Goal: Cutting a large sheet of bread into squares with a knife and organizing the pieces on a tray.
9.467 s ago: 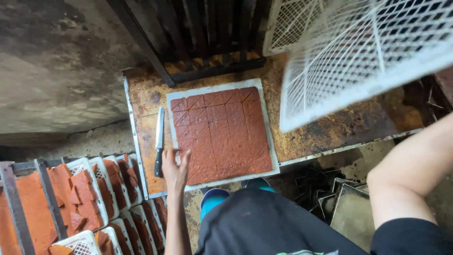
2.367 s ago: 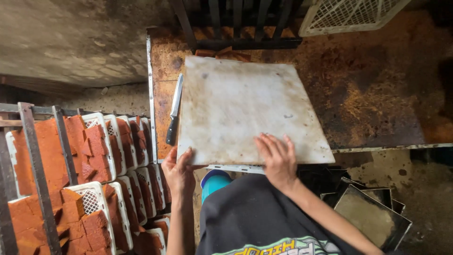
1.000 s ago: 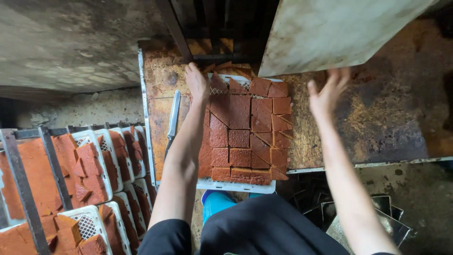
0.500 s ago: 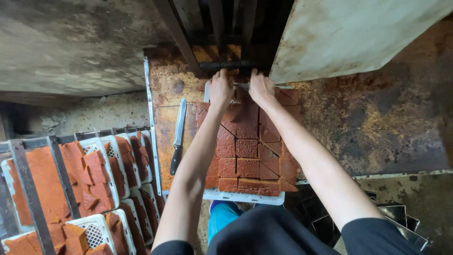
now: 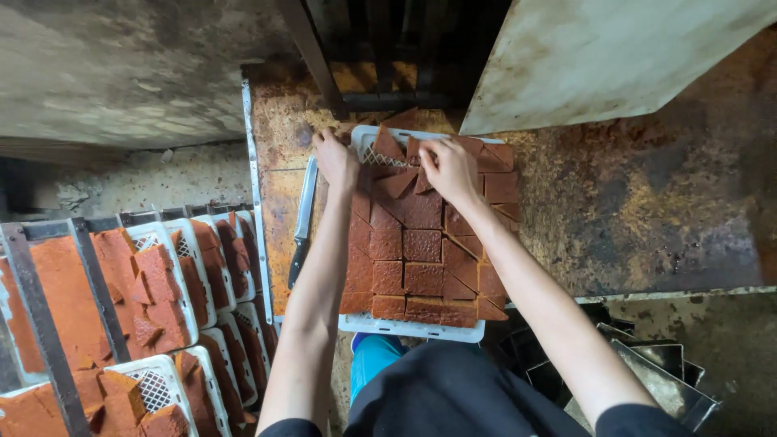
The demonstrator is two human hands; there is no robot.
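Soft, even daylight is falling on my tabletop [image 5: 647, 210]; beyond its far edge everything is sinking into shadow. Nothing is glaring; edges are bending slightly.

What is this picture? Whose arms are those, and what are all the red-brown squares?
The camera sits on a person's head and looks down, so the two arms are that person's own. Their left hand and right hand are both at the far end of a white mesh tray, touching the reddish-brown cut squares that cover it. Whether a hand actually grips a piece is hard to tell. The tray lies on a rusty, stained table. A knife lies beside the tray, on the left. A pale flat board leans at the top right. On the left, a rack holds more white trays filled with the same squares.
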